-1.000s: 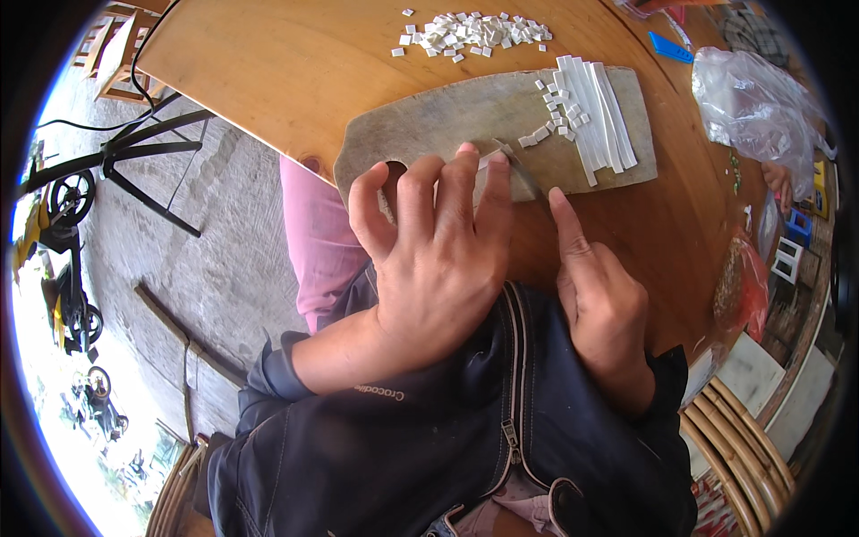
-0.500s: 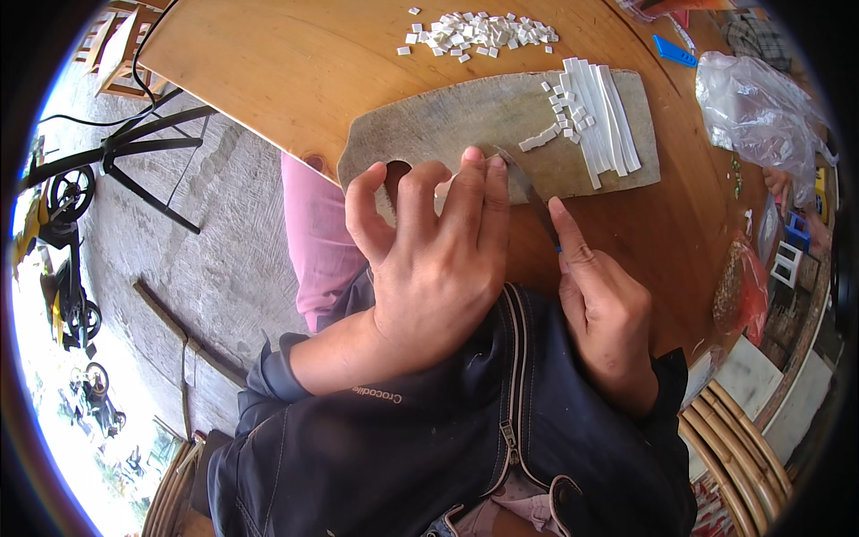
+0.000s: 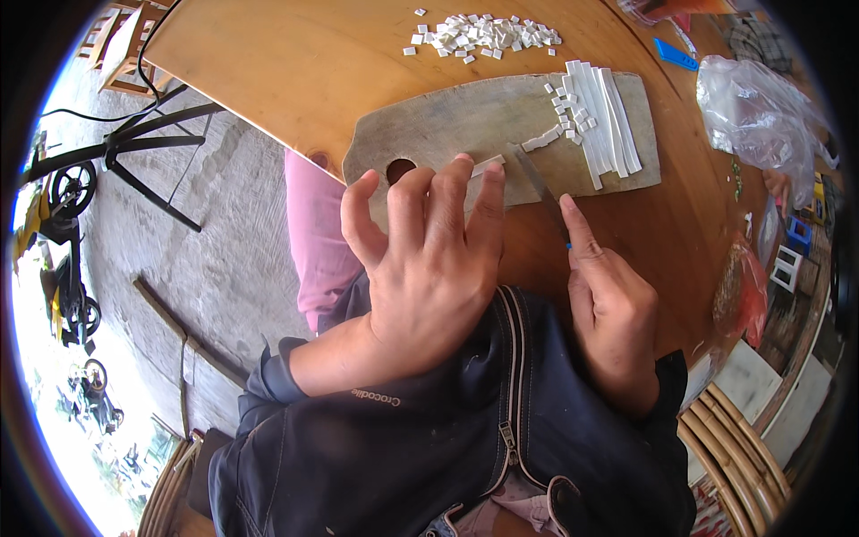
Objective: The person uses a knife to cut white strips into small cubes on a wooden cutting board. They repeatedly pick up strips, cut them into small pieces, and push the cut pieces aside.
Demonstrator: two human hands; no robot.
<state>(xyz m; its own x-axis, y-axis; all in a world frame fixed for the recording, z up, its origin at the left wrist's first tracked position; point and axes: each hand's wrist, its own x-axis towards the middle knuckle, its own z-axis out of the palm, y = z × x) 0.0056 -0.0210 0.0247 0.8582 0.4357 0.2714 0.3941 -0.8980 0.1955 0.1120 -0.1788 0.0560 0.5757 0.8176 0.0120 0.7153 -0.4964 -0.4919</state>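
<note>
A worn wooden cutting board (image 3: 447, 125) lies on a round wooden table (image 3: 295, 63). My left hand (image 3: 429, 259) presses its fingertips on a thin white strip (image 3: 489, 165) near the board's front edge. My right hand (image 3: 613, 304) grips a knife (image 3: 539, 186), index finger along its back, the blade resting on the board just right of the strip. Several long white strips (image 3: 604, 121) and small cut pieces (image 3: 562, 107) lie at the board's right end. A pile of small white squares (image 3: 483, 34) sits on the table beyond the board.
A clear plastic bag (image 3: 761, 112) and a blue object (image 3: 677, 55) lie at the table's right. Another person's hand (image 3: 777, 186) shows at the right rim. Wicker chair edges (image 3: 729, 456) sit lower right. A black stand (image 3: 134, 152) and parked motorbikes (image 3: 63, 259) occupy the concrete floor at left.
My left hand has shifted slightly right along the strip, fingers closing toward the blade. The knife stays at about the same spot on the board.
</note>
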